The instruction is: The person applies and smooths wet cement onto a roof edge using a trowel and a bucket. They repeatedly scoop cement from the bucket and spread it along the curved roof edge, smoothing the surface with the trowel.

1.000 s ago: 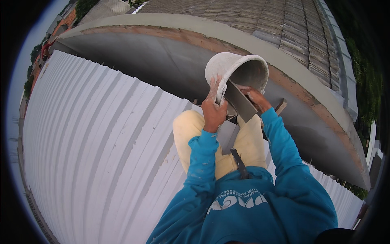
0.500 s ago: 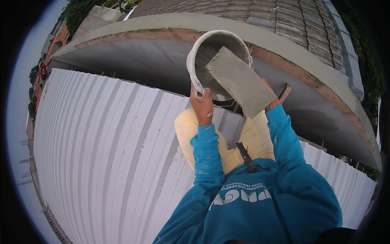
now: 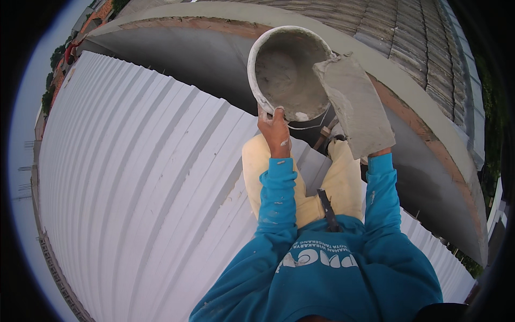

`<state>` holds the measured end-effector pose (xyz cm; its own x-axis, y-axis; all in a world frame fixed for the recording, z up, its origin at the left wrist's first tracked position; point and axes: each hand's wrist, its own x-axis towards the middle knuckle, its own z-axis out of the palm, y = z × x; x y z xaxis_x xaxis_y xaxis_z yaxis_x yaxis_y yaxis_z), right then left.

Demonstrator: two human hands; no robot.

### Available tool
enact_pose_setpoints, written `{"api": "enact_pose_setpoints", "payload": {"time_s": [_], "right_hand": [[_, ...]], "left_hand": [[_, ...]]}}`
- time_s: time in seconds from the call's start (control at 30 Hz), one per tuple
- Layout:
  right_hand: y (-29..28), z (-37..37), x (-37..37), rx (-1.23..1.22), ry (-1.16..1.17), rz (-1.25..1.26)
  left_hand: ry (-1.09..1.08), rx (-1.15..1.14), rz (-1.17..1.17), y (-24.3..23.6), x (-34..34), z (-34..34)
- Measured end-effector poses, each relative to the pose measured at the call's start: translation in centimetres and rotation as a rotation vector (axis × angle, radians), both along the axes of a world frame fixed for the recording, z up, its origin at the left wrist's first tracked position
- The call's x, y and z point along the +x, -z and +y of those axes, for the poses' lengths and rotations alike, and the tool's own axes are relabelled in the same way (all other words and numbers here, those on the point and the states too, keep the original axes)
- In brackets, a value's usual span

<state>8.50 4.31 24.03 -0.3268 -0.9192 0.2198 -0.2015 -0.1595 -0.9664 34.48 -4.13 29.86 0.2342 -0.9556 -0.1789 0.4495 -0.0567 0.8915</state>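
Observation:
My left hand (image 3: 276, 133) grips the near rim of a whitish, mortar-smeared bucket (image 3: 252, 70), its thumb hooked over the edge. The bucket is tilted, so its mouth faces me. Wet grey mortar (image 3: 280, 70) coats the bottom and inner wall. Just right of the mouth is a rectangular plastering float (image 3: 358, 104), its broad face covered in grey mortar. Behind its lower end, my right hand (image 3: 379, 153) is closed on it. The float's handle and most of those fingers are hidden. The float's upper left corner overlaps the bucket's right rim.
White corrugated roofing sheets (image 3: 145, 172) spread below and left of me. Ahead curves a wall with a plastered top ledge (image 3: 214, 11) and an exposed brick-coloured edge (image 3: 407, 110). Grey roof tiles (image 3: 397, 27) lie beyond it. A piece of wood (image 3: 322, 137) stands near my foot.
The float has moved right and swung more upright, off the bucket's mouth, uncovering the mortar inside. My left hand still grips the rim. The whole view has shifted slightly.

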Motion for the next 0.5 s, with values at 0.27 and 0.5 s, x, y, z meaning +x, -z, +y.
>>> {"api": "enact_pose_setpoints", "payload": {"time_s": [0.27, 0.5], "right_hand": [[-0.2, -2.0, 0.3, 0.048, -0.129, -0.109], [-1.9, -2.8, 0.7, 0.111, -0.178, -0.092]], "left_hand": [[-0.066, 0.014, 0.135, 0.3, 0.6, -0.1], [-0.063, -0.097, 0.115, 0.4, 1.4, -0.1]]}}
